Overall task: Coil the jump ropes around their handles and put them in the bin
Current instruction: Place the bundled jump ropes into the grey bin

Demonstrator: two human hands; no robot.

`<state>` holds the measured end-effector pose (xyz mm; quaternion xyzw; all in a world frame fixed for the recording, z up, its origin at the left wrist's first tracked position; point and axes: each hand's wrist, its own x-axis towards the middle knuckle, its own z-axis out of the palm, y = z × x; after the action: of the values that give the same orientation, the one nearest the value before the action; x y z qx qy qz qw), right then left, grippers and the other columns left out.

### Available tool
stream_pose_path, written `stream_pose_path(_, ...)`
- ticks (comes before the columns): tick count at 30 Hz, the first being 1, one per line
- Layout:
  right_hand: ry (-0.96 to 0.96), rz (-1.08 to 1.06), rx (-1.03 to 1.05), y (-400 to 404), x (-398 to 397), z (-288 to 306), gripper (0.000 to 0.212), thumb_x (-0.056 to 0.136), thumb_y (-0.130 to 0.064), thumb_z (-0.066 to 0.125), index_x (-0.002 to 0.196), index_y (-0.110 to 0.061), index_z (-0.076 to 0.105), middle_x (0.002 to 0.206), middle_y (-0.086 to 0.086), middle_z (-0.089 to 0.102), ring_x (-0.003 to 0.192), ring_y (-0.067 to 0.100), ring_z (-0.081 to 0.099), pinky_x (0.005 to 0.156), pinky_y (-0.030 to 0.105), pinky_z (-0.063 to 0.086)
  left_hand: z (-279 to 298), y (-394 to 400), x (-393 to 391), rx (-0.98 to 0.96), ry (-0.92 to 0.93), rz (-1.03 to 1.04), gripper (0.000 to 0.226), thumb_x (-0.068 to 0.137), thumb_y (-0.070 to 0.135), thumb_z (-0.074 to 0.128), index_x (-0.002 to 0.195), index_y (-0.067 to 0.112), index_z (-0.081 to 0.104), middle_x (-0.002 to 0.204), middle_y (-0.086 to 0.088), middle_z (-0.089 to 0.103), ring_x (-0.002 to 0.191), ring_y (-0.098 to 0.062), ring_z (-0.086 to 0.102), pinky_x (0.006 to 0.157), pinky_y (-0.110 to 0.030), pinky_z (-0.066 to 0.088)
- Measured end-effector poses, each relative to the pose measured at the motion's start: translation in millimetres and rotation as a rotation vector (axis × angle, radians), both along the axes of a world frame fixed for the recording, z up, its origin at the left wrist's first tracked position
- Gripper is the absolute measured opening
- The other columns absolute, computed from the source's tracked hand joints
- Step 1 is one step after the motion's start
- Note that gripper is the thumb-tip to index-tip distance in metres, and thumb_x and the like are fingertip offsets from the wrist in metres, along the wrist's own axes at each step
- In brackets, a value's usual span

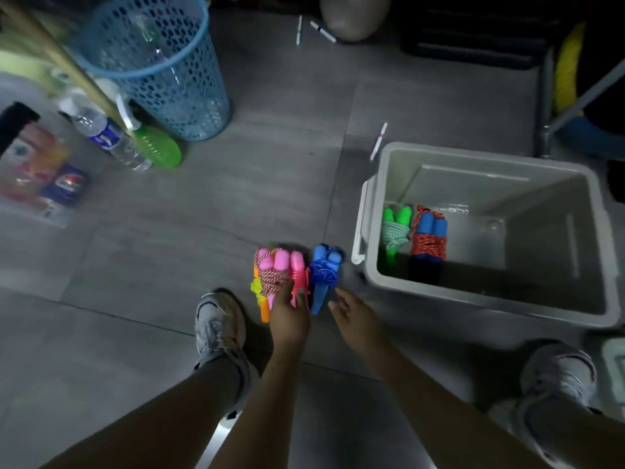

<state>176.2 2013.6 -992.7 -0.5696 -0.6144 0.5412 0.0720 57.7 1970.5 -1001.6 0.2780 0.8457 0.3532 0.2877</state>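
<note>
Two coiled ropes [414, 236] in bin [439, 154]; left hand [289, 316] fingers grip pink bundle [275, 272], right hand [351, 314] slack

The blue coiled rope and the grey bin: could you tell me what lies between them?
Only bare floor tile separates the blue coiled rope from the grey bin in the head view.

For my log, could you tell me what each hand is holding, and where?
The left hand grips coiled pink jump ropes at their lower ends; the right hand holds nothing.
</note>
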Motion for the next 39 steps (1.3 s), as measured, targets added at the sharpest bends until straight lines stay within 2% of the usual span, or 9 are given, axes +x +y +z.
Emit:
stream_pose_path(6,-0.022,-0.191,-0.255,14,-25,-57,0.054,0.095,-0.034,0.052,0.141,-0.009,0.036,0.139,0.011,0.049,0.123,0.026,0.049,0.091,0.026,0.035,-50,-5,3,-0.096,0.004,0.114,0.02,0.094,0.015,0.056,0.107,0.004,0.068,0.103,-0.017,0.068,0.095,-0.03,0.061,0.069,-0.023,0.027)
stream_pose_path(13,0.257,-0.477,-0.363,23,-45,-92,0.03,0.094,-0.019,0.055,0.122,-0.007,0.053,0.11,0.008,0.065,0.086,0.017,0.063,0.074,0.027,0.055,-71,5,3,-0.097,-0.036,0.209,0.021,0.088,0.02,0.065,0.099,0.002,0.068,0.095,-0.017,0.07,0.088,-0.029,0.063,0.067,-0.024,0.031)
stream_pose_path(18,0.3,-0.438,-0.453,24,-43,-101,0.029,0.093,-0.023,0.057,0.118,-0.009,0.059,0.115,0.013,0.066,0.103,0.026,0.064,0.093,0.043,0.051,-93,4,2,-0.109,-0.116,0.259,0.04,0.083,0.044,0.054,0.089,0.007,0.068,0.082,-0.008,0.069,0.077,-0.026,0.063,0.07,-0.036,0.05)
stream_pose_path(22,0.37,-0.539,-0.493,21,-28,-100,0.031,0.089,-0.007,0.06,0.119,0.001,0.057,0.114,0.02,0.063,0.1,0.031,0.063,0.085,0.041,0.052,-84,12,8,0.058,-0.381,0.385,0.007,0.086,0.006,0.065,0.081,0.005,0.061,0.074,-0.006,0.061,0.065,-0.018,0.056,0.064,-0.038,0.047)
stream_pose_path(25,0.305,-0.51,-0.428,14,-15,-94,0.034,0.084,-0.012,0.067,0.106,0.011,0.059,0.095,0.028,0.063,0.084,0.031,0.061,0.079,0.044,0.051,-78,17,12,0.105,-0.68,0.504,0.016,0.092,0.007,0.059,0.078,0.015,0.06,0.068,-0.001,0.063,0.064,-0.018,0.055,0.057,-0.028,0.047)
stream_pose_path(27,0.288,-0.48,-0.386,12,-7,-91,0.031,0.081,-0.016,0.069,0.097,0.01,0.062,0.088,0.024,0.062,0.08,0.029,0.058,0.074,0.039,0.047,-78,21,13,0.067,-0.833,0.575,0.015,0.093,0.01,0.057,0.079,0.012,0.062,0.058,0.005,0.064,0.063,-0.016,0.054,0.062,-0.027,0.046)
stream_pose_path(31,0.25,-0.471,-0.337,12,7,-89,0.021,0.088,-0.006,0.062,0.106,0.004,0.06,0.099,0.023,0.063,0.083,0.023,0.058,0.066,0.026,0.047,-83,29,4,-0.044,-0.785,0.557,0.01,0.09,0.009,0.061,0.096,0.002,0.062,0.06,0.001,0.059,0.061,-0.017,0.053,0.067,-0.03,0.046)
stream_pose_path(36,0.235,-0.491,-0.332,4,24,-69,0.018,0.091,-0.002,0.056,0.109,-0.001,0.052,0.091,0.012,0.059,0.067,0.01,0.054,0.048,0.01,0.046,-70,12,20,-0.018,-0.688,0.413,0.012,0.072,0.029,0.066,0.075,0.017,0.065,0.065,-0.015,0.065,0.064,-0.035,0.059,0.064,-0.042,0.051)
stream_pose_path(39,0.222,-0.492,-0.306,-12,42,-52,0.011,0.092,-0.003,0.055,0.102,-0.005,0.05,0.078,0.005,0.057,0.057,0.007,0.055,0.042,0.012,0.044,-43,-8,40,-0.092,-0.743,0.412,0.015,0.092,0.014,0.056,0.081,0.009,0.066,0.052,0.003,0.062,0.062,-0.02,0.052,0.061,-0.029,0.041)
